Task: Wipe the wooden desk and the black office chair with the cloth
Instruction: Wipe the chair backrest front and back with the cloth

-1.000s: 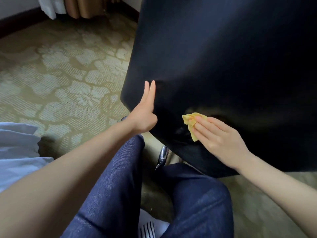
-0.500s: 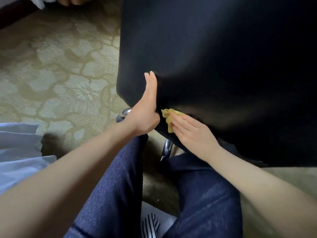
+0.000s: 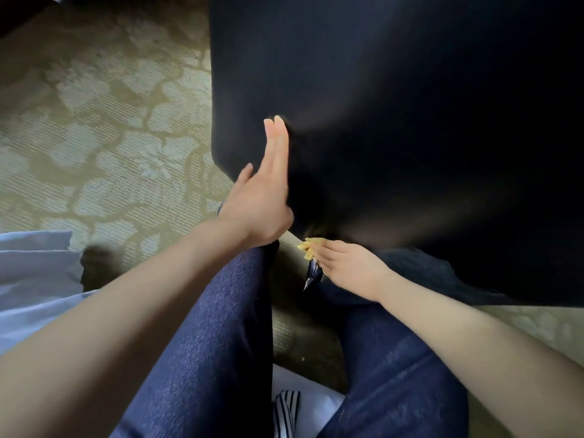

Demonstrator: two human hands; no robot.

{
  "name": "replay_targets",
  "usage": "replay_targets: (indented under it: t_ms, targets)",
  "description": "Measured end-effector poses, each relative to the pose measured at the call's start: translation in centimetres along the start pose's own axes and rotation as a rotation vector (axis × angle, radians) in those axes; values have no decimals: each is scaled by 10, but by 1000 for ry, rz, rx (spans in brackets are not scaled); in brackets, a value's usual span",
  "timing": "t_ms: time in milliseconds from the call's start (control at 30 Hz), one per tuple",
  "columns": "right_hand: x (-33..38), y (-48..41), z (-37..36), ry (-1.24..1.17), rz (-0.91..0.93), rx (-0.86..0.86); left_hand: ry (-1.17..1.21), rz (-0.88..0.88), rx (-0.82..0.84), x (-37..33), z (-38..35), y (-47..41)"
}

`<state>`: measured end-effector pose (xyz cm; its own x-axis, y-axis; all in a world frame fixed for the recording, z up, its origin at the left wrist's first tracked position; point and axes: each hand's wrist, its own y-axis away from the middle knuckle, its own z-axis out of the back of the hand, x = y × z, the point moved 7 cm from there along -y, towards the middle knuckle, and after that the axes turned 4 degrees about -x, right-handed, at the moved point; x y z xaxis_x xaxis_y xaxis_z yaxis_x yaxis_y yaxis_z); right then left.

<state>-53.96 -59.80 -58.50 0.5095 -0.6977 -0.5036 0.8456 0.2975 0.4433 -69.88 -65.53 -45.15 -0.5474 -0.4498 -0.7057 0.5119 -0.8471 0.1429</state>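
Cloth point(image 3: 308, 248) in curled fingers of right hand point(image 3: 350, 270) at chair point(image 3: 410, 121) edge; left hand point(image 3: 262, 200) fingers straight.

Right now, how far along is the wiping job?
Done: cannot tell; the black chair shows no wipe marks. In hand: the left hand braces flat against the chair while the right hand holds the yellow cloth at its lower edge. Left: the desk is out of view, so unconfirmed.

Left hand point(image 3: 264, 197), frame centre, stands flat, straight fingers pointing up. Right hand point(image 3: 346, 267), just below and right, fingers curled, pinches a crumpled yellow cloth point(image 3: 308, 248).
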Motion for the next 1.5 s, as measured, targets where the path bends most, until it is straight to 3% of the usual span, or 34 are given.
replay_targets:
  t_ms: [133, 267, 400, 667, 800, 1000, 1300, 1433, 1500]
  targets:
    - [-19, 34, 20, -98, -161, -50, 14, 80, 6, 0, 6, 1]
    - [-44, 90, 56, 91, -253, -195, 97, 126, -11, -6, 8, 9]
    - [-76, 137, 109, 139, -382, -305, 104, 17, -56, -32, 3, 28]
    - [-119, 176, 193, 327, -579, -574, -697, -558, -180, -65, -40, 64]
    - [-109, 166, 176, 322, -593, -588, -914, -523, -147, -55, -48, 52]
    - [-67, 133, 96, 158, -482, -393, -1023, -428, -103, -49, -55, 37]
    - [-8, 62, 13, -98, -377, -195, -929, -403, -95, -44, -65, 30]
    - [32, 41, -30, -122, -180, 165, -887, -407, -76, -41, -63, 29]
    - [36, 39, -40, -136, -120, 207, -890, -406, -71, -41, -63, 29]
